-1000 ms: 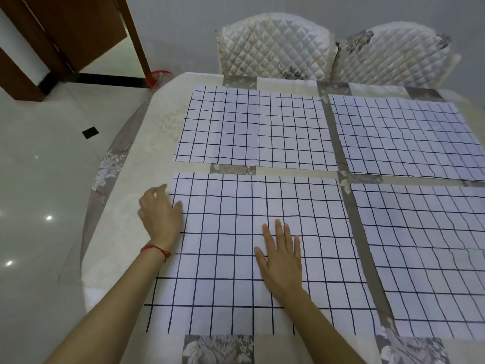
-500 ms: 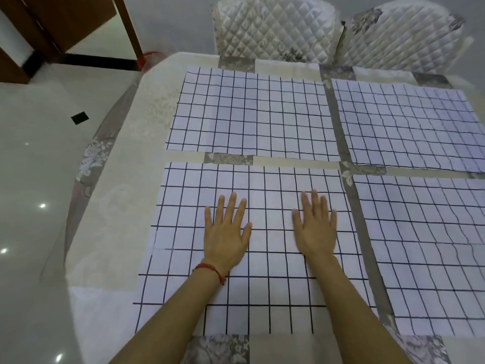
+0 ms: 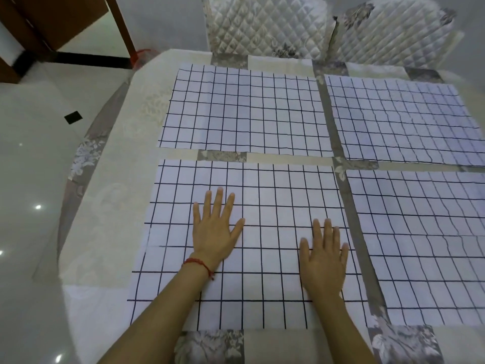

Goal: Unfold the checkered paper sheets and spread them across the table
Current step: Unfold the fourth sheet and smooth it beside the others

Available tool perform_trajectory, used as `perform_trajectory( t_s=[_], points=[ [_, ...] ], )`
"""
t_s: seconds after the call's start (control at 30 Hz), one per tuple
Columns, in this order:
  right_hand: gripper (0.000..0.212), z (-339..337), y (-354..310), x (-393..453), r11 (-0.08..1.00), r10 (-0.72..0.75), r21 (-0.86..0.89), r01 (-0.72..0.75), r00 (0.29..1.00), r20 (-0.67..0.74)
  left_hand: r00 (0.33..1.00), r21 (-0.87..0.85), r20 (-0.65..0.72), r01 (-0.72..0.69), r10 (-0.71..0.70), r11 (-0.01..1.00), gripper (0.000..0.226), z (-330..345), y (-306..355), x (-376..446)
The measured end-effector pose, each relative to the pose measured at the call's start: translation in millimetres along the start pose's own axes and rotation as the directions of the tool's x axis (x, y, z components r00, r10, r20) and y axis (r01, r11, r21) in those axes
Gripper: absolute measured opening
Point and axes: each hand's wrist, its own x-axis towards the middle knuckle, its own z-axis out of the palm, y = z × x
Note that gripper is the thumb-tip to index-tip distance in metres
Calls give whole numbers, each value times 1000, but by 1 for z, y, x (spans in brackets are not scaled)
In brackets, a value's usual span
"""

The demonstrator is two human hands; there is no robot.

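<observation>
Several white checkered paper sheets with black grid lines lie flat on the table [image 3: 110, 200]. The near-left sheet [image 3: 275, 195] is under both hands. My left hand [image 3: 215, 229], with a red string on the wrist, rests palm down on its middle, fingers spread. My right hand [image 3: 324, 258] lies flat near that sheet's right edge. The far-left sheet [image 3: 241, 109], the far-right sheet [image 3: 401, 119] and the near-right sheet [image 3: 420, 245] lie spread out, apart from each other and untouched.
A cream and grey floral tablecloth covers the table. Two quilted chairs [image 3: 265, 24] [image 3: 393, 32] stand at the far edge. Glossy tiled floor [image 3: 29, 166] lies to the left, with a wooden door [image 3: 52, 19] at the top left.
My left hand came in from the sheet's left edge onto its middle. My right hand slid right across the sheet, then back toward me near the right edge.
</observation>
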Motion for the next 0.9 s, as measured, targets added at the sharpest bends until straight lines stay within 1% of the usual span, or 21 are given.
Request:
perform_trajectory(
  t_s=[0.07,0.13,0.17,0.2,0.23,0.27,0.3,0.33,0.37,0.4,0.43,0.5,0.53,0.63,0.7,0.8,0.83,0.9],
  points=[
    [59,-1,2,-2,1000,10,-8,-10,1000,-1,996,-8,-28,90,-90,996,81,-2,-11,4],
    [60,-1,1,-2,1000,17,-7,-18,1000,-3,967,-51,-27,251,-253,967,80,-6,-17,10],
    [60,-1,1,-1,1000,17,-10,-17,1000,-4,952,-65,-29,302,-304,951,78,-8,-12,11],
    [60,-1,1,-1,1000,16,-14,-16,1000,-5,958,-52,-48,281,-284,958,75,-10,-2,10],
    [62,-1,2,-2,1000,15,-20,-15,1000,-5,981,-21,-77,178,-179,984,70,-8,11,5],
    [63,-1,2,-2,1000,17,-26,-17,1000,-5,997,13,-71,23,-22,1000,65,-3,27,-4],
    [65,-2,2,-1,999,20,-32,-20,1000,-3,992,38,-25,-126,127,991,60,3,39,-15],
    [66,-2,1,-1,999,22,-36,-22,1000,-1,974,59,12,-227,226,972,58,9,42,-24],
    [67,-2,1,-1,999,23,-39,-23,1000,3,965,85,40,-260,258,962,58,12,38,-31],
    [68,-2,0,-2,999,23,-41,-23,1000,5,973,103,48,-229,225,968,60,13,26,-35],
    [68,-3,0,-1,999,22,-40,-22,1000,3,987,97,33,-159,156,983,61,11,10,-38],
    [68,-4,1,-2,999,15,-28,-15,1000,-1,998,69,-43,-32,35,997,67,5,-25,-43],
    [69,-5,1,-2,1000,10,-22,-10,1000,-1,998,47,-54,20,-18,999,71,1,-41,-47],
    [71,-7,0,-4,1000,2,-20,-1,1000,23,992,17,-36,119,-118,993,82,-10,-65,-57],
    [67,-10,-1,-4,1000,8,-19,-7,998,58,989,1,5,149,-149,989,90,-16,-65,-62],
    [56,-23,-7,-5,998,22,48,-28,993,112,988,-72,6,152,-152,986,90,-36,-53,-73],
    [55,-30,-12,-7,996,8,87,-17,994,111,991,-93,-6,134,-135,987,89,-44,-48,-78],
    [54,-45,-26,-15,980,-66,192,44,992,111,994,-143,-30,98,-104,985,89,-60,-41,-92]
  ],
)
